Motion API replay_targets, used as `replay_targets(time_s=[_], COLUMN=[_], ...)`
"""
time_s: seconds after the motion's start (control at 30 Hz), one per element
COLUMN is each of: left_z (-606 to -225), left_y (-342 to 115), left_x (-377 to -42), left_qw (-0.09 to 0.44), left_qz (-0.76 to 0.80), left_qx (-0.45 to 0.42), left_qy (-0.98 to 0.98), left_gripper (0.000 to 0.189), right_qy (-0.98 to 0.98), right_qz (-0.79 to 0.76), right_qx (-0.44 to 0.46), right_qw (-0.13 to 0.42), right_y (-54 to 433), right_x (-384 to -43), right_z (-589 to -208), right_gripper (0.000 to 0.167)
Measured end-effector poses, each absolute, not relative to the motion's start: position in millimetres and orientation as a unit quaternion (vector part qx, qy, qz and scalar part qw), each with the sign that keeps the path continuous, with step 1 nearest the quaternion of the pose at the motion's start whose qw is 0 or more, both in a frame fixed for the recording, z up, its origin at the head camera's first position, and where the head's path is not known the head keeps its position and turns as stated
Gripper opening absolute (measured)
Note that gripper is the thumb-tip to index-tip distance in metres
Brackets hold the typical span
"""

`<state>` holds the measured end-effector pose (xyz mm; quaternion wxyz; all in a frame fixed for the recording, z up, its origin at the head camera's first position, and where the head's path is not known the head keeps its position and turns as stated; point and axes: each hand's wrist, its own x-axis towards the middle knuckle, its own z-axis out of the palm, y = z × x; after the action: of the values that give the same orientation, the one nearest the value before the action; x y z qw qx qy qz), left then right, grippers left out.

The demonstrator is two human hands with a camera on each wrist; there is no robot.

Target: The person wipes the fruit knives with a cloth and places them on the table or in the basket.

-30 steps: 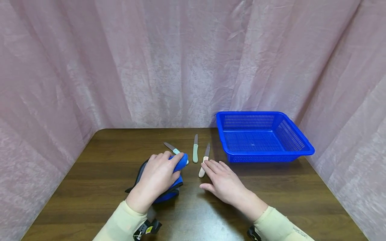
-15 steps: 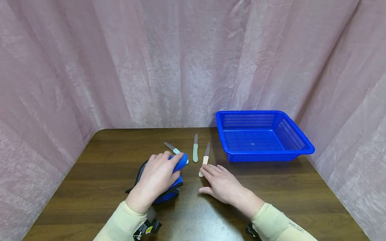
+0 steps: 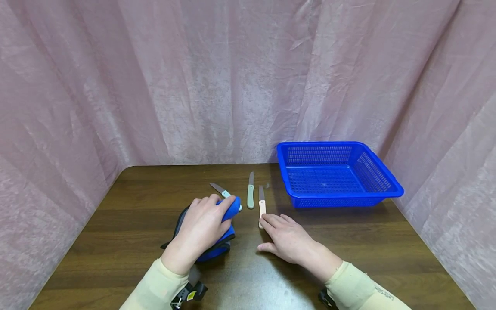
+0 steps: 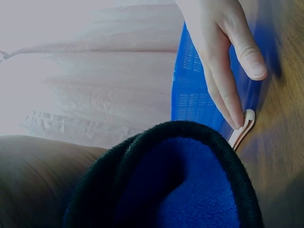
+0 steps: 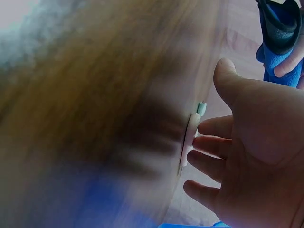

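On the table in the head view, my left hand (image 3: 205, 221) grips a bunched blue cloth (image 3: 232, 209) with black edging. The cloth's fuzzy blue inside (image 4: 199, 190) fills the lower part of the left wrist view. With its fingers extended, my right hand (image 3: 288, 239) touches the handle end of a cream-handled knife (image 3: 262, 207). That knife lies flat, blade pointing away from me. Left of it lies a green-handled knife (image 3: 251, 196), roughly parallel. A light-blue-handled knife (image 3: 224, 192) lies slanted, its handle partly behind the cloth and my left fingers.
A blue perforated plastic basket (image 3: 341, 200) stands at the back right of the brown wooden table (image 3: 128, 224). Pink curtains (image 3: 232, 86) hang behind the table and along both sides.
My right hand has slid back along the cream-handled knife to its handle end. The knife has turned, its blade tip swinging left, almost parallel to the green-handled one. My left hand stays put.
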<state>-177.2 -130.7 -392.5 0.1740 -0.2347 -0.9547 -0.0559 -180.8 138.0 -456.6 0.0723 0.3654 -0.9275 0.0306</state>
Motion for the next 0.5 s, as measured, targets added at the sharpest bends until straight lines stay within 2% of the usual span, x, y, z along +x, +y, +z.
replay_targets(time_s=[0.5], left_z=[-392], left_y=[-130], left_x=[-177], left_qw=[0.181], left_qz=[-0.053], left_qx=[-0.234], left_qy=[-0.954], left_gripper=[0.055], right_qy=[-0.920], right_qz=[0.004], right_qx=[0.384], right_qw=[0.084], right_y=[149], right_x=[-167], right_z=[-451], right_gripper=[0.076])
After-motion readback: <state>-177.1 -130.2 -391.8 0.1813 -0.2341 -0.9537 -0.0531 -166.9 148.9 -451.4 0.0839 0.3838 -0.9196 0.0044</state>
